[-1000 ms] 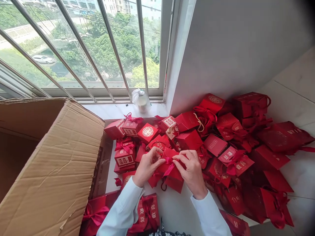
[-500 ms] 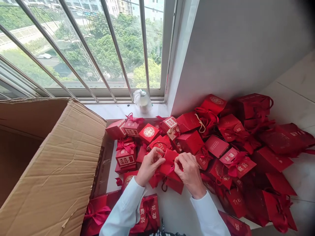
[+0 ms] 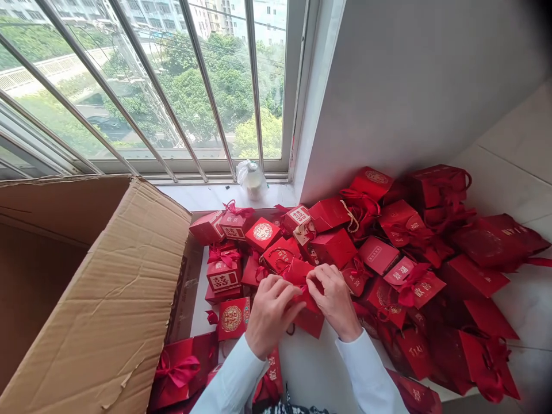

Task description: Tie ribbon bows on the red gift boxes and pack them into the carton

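Note:
A red gift box (image 3: 311,319) lies in front of me among the others, partly covered by my hands. Over its near side, my left hand (image 3: 275,310) is closed, fingers curled towards the thumb; what lies between its fingertips is hidden. My right hand (image 3: 333,300) pinches the dark pink ribbon at the box's upper right, and most of that ribbon is covered by the fingers. Just beyond sits a red box with a cord handle (image 3: 281,253). Left of my left hand is a red box with a round gold emblem (image 3: 233,318).
A large open cardboard box (image 3: 116,276) stands at left. Many red gift boxes with ribbons (image 3: 416,284) are heaped at right against the wall (image 3: 401,86). A plastic-wrapped jar (image 3: 252,183) sits on the sill below the barred window. A ribboned red box (image 3: 181,368) lies at lower left.
My left hand has moved nearer to me and turned over, its fingers now closer to my right hand. The right hand stays almost in place. The view has shifted slightly.

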A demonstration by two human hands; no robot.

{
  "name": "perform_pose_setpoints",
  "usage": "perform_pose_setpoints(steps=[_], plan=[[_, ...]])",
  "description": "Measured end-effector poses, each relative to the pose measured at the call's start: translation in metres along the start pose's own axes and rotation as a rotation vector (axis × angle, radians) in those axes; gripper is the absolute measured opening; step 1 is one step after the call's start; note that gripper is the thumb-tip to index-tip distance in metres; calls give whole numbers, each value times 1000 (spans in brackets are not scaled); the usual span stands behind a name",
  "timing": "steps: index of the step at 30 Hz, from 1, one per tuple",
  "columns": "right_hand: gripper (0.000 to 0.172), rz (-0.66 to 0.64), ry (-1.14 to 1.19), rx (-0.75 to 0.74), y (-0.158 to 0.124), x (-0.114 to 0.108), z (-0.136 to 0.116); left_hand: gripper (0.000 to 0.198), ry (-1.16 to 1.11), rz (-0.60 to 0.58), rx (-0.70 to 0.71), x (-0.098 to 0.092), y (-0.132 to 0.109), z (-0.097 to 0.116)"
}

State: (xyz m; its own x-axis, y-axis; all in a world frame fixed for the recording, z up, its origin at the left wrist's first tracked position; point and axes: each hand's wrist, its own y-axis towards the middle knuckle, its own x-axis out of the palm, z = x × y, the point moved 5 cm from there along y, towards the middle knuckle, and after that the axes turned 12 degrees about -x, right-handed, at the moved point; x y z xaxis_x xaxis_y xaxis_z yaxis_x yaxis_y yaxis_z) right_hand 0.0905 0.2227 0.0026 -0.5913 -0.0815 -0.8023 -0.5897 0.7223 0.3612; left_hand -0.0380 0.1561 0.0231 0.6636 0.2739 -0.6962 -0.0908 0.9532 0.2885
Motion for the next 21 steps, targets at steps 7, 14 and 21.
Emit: perform_pose_setpoints(steps=[7,14,21], plan=[[10,-11,-121,-42,1,6,-1,22,138,-30,201,15,-10,0],[12,39,-97,-28,-2,3,0,20,124,-150,148,11,-13,2],[12,165,29,12,-7,-20,-1,31,-121,-151,-93,-2,-8,-7]])
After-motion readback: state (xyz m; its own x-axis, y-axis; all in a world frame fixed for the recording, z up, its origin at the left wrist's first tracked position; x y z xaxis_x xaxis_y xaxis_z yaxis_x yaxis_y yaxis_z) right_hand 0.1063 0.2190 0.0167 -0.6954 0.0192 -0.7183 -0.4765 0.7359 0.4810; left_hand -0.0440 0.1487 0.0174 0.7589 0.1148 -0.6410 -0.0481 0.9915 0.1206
